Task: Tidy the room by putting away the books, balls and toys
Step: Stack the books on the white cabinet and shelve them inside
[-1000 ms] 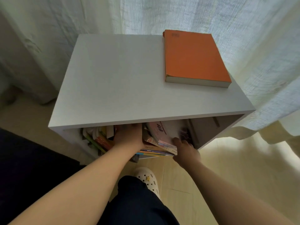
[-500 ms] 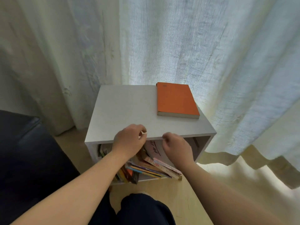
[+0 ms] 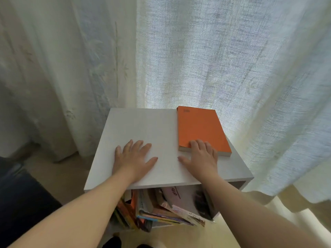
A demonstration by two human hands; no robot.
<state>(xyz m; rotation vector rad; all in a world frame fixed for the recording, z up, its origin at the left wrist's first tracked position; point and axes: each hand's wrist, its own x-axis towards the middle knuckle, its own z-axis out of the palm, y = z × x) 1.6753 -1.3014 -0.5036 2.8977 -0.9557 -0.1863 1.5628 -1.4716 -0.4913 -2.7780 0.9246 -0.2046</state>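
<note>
Tidying the books is, I judge, the step in hand, with one book not put away. Behind everything hangs the pale curtain [image 3: 215, 59], reaching down to the floor. In front of it stands the white shelf [image 3: 143, 126], a low open-fronted box. Its compartment is crowded with books [image 3: 161, 212]: some stand upright at the left, the rest lean or lie in a slanted pile whose ends stick out past the front.

On the shelf's top, toward the back right, lies the orange book [image 3: 198, 126]. It is flat and closed, a thick paperback with a plain cover and pale page edges facing me.

My left fingers [image 3: 137, 145] lie spread and flat on the bare top, well left of that book, holding nothing; they look like a brace. My right fingers [image 3: 201, 146] rest slightly bent on the near edge of the orange cover, with the thumb out on the shelf top just beside the book. They touch it but have no grip on it.

The next move, I think, calls for the right fingers to close on that near edge, thumb beneath, lift the book clear and carry it down to the opening. Room there looks tight, so it may have to slide in at the right, which seems less packed, or lie on the pile. No balls or toys are in view.
</note>
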